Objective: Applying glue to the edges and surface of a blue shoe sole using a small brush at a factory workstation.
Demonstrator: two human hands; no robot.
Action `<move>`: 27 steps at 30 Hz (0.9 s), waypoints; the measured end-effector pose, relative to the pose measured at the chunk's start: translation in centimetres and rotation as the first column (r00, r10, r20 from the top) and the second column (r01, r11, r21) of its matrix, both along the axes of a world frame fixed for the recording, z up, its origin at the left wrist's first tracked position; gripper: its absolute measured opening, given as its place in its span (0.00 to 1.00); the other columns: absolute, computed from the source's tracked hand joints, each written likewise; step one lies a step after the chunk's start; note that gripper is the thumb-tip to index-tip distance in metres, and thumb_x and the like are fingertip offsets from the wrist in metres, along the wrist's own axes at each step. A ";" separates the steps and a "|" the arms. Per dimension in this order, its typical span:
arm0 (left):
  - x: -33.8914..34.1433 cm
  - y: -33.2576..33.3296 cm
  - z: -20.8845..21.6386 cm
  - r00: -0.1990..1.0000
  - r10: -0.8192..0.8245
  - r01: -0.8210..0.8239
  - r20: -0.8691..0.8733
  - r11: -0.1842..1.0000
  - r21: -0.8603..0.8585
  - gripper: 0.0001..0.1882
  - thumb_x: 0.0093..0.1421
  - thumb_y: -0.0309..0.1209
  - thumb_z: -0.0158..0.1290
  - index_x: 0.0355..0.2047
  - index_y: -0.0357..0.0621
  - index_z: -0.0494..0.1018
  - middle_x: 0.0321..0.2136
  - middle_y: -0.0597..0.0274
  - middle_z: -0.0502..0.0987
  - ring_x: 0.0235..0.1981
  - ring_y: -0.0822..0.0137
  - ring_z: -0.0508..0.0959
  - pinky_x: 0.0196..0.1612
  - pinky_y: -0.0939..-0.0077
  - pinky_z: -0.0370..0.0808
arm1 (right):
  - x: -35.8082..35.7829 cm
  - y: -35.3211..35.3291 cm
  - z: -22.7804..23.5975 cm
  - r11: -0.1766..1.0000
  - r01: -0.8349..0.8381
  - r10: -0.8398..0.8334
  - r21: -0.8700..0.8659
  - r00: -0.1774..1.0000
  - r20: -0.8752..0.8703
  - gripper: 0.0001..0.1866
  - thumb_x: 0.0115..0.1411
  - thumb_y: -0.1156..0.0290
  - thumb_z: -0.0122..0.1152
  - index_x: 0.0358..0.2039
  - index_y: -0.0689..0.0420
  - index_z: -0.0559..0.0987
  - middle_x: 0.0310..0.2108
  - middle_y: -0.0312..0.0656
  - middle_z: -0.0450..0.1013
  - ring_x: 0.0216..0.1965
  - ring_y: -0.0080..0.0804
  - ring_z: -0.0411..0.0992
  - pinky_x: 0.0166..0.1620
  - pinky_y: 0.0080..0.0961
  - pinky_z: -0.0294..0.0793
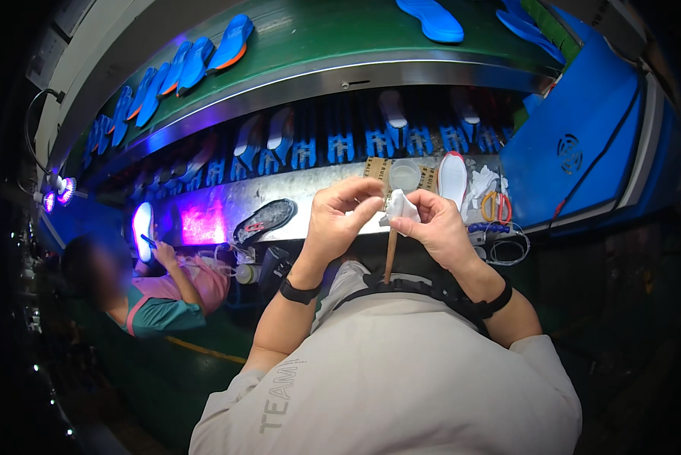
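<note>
In front of my body, my right hand (pixel 437 226) pinches a crumpled white cloth (pixel 400 207) between thumb and fingers. A thin wooden stick (pixel 390 259) runs down from the cloth toward my waist; its upper end is hidden by the cloth. Close on the cloth's left side is my left hand (pixel 339 220), fingers curved and thumb apart from the forefinger, with nothing visible in it. Just beyond the cloth stands a clear round cup (pixel 406 174) on brown cardboard (pixel 376 169). A white shoe sole with a red rim (pixel 453 179) lies right of the cup.
Orange-handled scissors (pixel 497 208) and white scraps (pixel 482 186) lie at the bench's right. A black sole (pixel 265 221) rests left on the metal bench (pixel 308 212). Blue racks (pixel 340 147) and a green conveyor (pixel 318 34) lie beyond. At left, a co-worker (pixel 166 296) holds a white sole.
</note>
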State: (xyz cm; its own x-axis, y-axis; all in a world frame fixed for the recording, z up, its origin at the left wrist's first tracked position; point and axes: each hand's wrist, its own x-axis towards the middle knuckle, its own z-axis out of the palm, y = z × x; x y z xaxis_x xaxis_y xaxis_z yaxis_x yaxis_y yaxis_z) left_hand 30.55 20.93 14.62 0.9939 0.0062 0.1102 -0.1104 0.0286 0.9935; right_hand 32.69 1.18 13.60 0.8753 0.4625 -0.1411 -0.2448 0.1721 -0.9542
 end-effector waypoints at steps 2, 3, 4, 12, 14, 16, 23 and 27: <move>-0.2 -0.3 0.7 0.994 -0.098 0.101 -0.047 0.992 0.071 0.09 0.57 0.23 0.62 0.39 0.33 0.82 0.35 0.61 0.82 0.35 0.75 0.81 0.40 0.81 0.77 | 0.1 0.1 -0.1 1.000 -0.007 0.008 -0.031 1.000 0.018 0.12 0.58 0.77 0.70 0.42 0.63 0.79 0.35 0.34 0.78 0.37 0.16 0.74 0.42 0.15 0.75; -0.3 -0.4 0.7 0.994 -0.097 0.100 -0.048 0.992 0.072 0.09 0.57 0.23 0.62 0.39 0.33 0.82 0.35 0.61 0.82 0.35 0.75 0.81 0.40 0.81 0.77 | 0.1 0.2 -0.2 0.998 -0.015 0.017 -0.061 0.999 0.037 0.13 0.58 0.78 0.70 0.43 0.63 0.78 0.36 0.34 0.78 0.37 0.15 0.75 0.43 0.15 0.76; -0.3 -0.5 0.6 0.993 -0.096 0.099 -0.072 0.994 0.044 0.09 0.57 0.22 0.62 0.39 0.32 0.81 0.34 0.61 0.82 0.34 0.75 0.81 0.40 0.81 0.77 | 0.0 0.3 -0.1 0.998 -0.015 0.018 -0.061 0.999 0.037 0.13 0.58 0.78 0.70 0.43 0.63 0.78 0.36 0.34 0.78 0.37 0.15 0.75 0.43 0.15 0.76; -0.4 0.1 -0.1 0.982 -0.162 0.144 -0.099 0.974 -0.175 0.09 0.59 0.22 0.60 0.40 0.33 0.79 0.35 0.62 0.80 0.35 0.74 0.79 0.42 0.80 0.76 | -0.7 1.3 1.1 0.983 0.015 0.010 -0.181 0.990 0.139 0.14 0.56 0.75 0.72 0.40 0.63 0.77 0.31 0.35 0.77 0.33 0.16 0.74 0.37 0.15 0.74; -0.4 0.4 -0.2 0.974 -0.161 0.131 -0.158 0.974 -0.185 0.09 0.60 0.23 0.60 0.41 0.34 0.79 0.35 0.63 0.80 0.34 0.75 0.79 0.41 0.80 0.76 | -0.9 1.4 1.5 0.981 0.048 -0.015 -0.187 0.984 0.178 0.14 0.56 0.74 0.72 0.40 0.62 0.77 0.30 0.35 0.76 0.32 0.16 0.74 0.37 0.16 0.73; -0.5 0.7 -0.2 0.964 -0.161 0.121 -0.212 0.974 -0.191 0.09 0.61 0.24 0.60 0.41 0.35 0.79 0.35 0.65 0.80 0.34 0.76 0.78 0.40 0.81 0.75 | -1.1 1.5 1.6 0.978 0.084 -0.041 -0.190 0.974 0.222 0.15 0.56 0.73 0.72 0.41 0.62 0.77 0.29 0.34 0.76 0.32 0.17 0.73 0.36 0.16 0.73; -0.7 0.9 0.6 0.955 -0.198 0.150 -0.222 0.965 -0.214 0.11 0.62 0.26 0.60 0.43 0.34 0.79 0.32 0.65 0.80 0.29 0.78 0.73 0.33 0.83 0.69 | -1.2 1.2 1.9 0.967 0.149 -0.070 -0.207 0.935 0.349 0.08 0.62 0.71 0.66 0.38 0.62 0.79 0.30 0.36 0.76 0.29 0.19 0.71 0.34 0.19 0.73; -0.6 1.7 -0.2 0.948 -0.224 0.162 -0.225 0.951 -0.265 0.13 0.61 0.28 0.62 0.44 0.32 0.79 0.30 0.66 0.78 0.27 0.77 0.70 0.31 0.82 0.66 | -1.8 1.3 2.8 0.945 0.209 -0.067 -0.252 0.877 0.476 0.06 0.64 0.73 0.63 0.36 0.64 0.80 0.27 0.38 0.76 0.29 0.20 0.71 0.33 0.21 0.72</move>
